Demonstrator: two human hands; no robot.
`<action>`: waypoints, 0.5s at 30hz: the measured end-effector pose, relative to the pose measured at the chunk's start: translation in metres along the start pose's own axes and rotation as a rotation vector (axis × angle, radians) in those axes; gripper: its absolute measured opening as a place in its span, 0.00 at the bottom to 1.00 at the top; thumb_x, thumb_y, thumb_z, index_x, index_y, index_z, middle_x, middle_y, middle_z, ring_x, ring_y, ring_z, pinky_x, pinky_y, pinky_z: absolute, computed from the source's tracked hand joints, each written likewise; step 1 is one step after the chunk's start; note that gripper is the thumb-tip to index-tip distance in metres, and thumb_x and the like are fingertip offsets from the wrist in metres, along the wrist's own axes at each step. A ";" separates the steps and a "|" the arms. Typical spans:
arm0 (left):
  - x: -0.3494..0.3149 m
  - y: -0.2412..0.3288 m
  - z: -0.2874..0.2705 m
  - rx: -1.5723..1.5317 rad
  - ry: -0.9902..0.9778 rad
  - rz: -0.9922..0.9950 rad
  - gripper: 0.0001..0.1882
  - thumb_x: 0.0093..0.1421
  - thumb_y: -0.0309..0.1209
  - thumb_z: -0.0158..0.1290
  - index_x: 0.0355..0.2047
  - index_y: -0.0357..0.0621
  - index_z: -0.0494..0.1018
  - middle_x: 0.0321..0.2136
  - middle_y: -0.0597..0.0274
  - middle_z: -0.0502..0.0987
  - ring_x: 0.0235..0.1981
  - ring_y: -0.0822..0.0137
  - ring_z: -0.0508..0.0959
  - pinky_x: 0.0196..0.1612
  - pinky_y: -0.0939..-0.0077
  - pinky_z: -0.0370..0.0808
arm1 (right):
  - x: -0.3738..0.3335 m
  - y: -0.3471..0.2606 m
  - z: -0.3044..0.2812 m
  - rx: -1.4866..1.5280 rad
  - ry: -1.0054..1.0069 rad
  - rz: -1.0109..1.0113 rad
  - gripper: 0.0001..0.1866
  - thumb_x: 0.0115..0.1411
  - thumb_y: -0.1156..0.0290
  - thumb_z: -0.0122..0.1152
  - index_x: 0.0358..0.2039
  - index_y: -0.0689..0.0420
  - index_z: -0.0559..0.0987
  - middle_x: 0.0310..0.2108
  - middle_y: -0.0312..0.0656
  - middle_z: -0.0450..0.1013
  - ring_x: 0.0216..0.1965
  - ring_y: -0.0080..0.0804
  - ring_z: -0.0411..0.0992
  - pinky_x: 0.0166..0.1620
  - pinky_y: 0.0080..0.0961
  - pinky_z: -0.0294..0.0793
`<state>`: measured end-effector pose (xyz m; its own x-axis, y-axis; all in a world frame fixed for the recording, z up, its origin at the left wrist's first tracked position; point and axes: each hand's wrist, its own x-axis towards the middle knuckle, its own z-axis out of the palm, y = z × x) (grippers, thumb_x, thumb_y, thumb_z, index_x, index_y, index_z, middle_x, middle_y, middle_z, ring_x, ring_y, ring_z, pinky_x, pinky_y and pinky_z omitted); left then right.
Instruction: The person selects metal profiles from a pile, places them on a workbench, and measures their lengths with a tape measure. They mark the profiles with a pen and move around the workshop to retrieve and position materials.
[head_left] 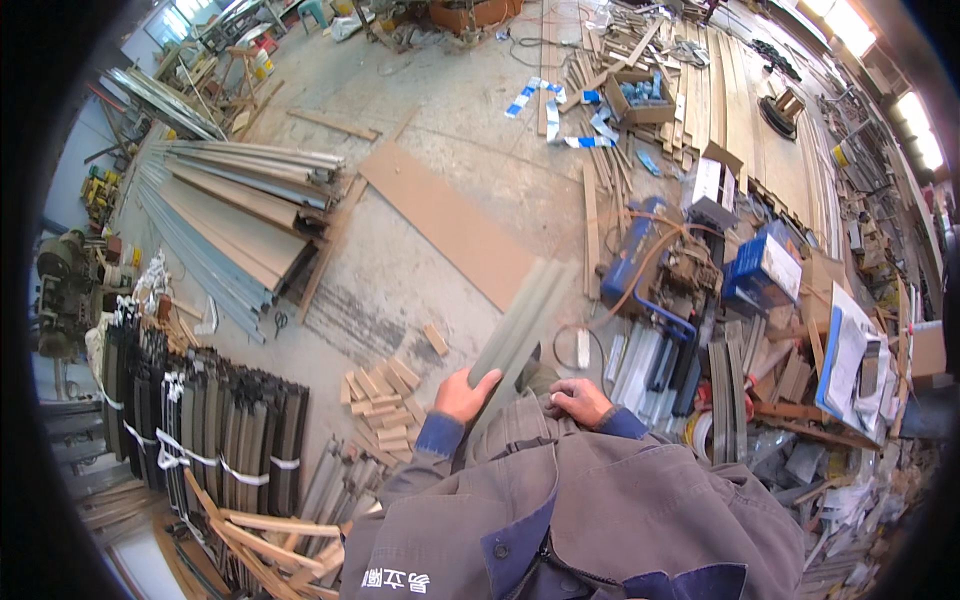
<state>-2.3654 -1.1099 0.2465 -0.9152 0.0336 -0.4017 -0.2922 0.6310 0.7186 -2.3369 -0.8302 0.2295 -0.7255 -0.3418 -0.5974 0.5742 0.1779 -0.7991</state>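
A long grey-green metal profile slants up and away from my lap, its far end blurred. My left hand is closed around its near part, thumb on top. Beside my right thigh, my right hand is curled with the fingertips pinched together; whatever they may hold is too small or hidden to make out. Just left of my left hand lies a pile of short wooden blocks. Beyond the profile, a flat brown board lies on the concrete floor.
Bundled dark profiles stand at the left, with stacked long profiles behind them. To the right are a blue air compressor with an orange hose, a blue box and a clipboard. Wooden strips cover the far right floor.
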 end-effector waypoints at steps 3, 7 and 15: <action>0.054 0.005 -0.055 -0.162 0.108 -0.078 0.29 0.61 0.55 0.57 0.43 0.37 0.79 0.34 0.43 0.82 0.40 0.47 0.82 0.43 0.60 0.76 | 0.074 -0.076 -0.028 -0.092 -0.006 -0.010 0.16 0.60 0.68 0.56 0.42 0.67 0.81 0.33 0.45 0.82 0.32 0.29 0.80 0.39 0.26 0.79; 0.132 0.014 -0.123 -0.203 0.269 -0.126 0.30 0.62 0.55 0.56 0.41 0.34 0.79 0.34 0.41 0.82 0.39 0.49 0.83 0.43 0.61 0.76 | 0.164 -0.188 -0.065 -0.392 0.015 -0.185 0.18 0.59 0.66 0.56 0.44 0.67 0.81 0.32 0.46 0.82 0.31 0.30 0.81 0.39 0.28 0.80; 0.323 -0.030 -0.215 -0.097 0.411 -0.161 0.31 0.61 0.56 0.56 0.36 0.32 0.80 0.30 0.39 0.81 0.37 0.44 0.83 0.41 0.58 0.76 | 0.359 -0.330 -0.120 -0.241 0.202 -0.234 0.21 0.61 0.61 0.56 0.44 0.67 0.79 0.34 0.50 0.80 0.31 0.34 0.80 0.39 0.31 0.78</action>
<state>-2.7122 -1.2845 0.2170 -0.8843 -0.3820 -0.2684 -0.4469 0.5265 0.7232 -2.8320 -0.9012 0.2705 -0.9001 -0.2151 -0.3788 0.2959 0.3362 -0.8941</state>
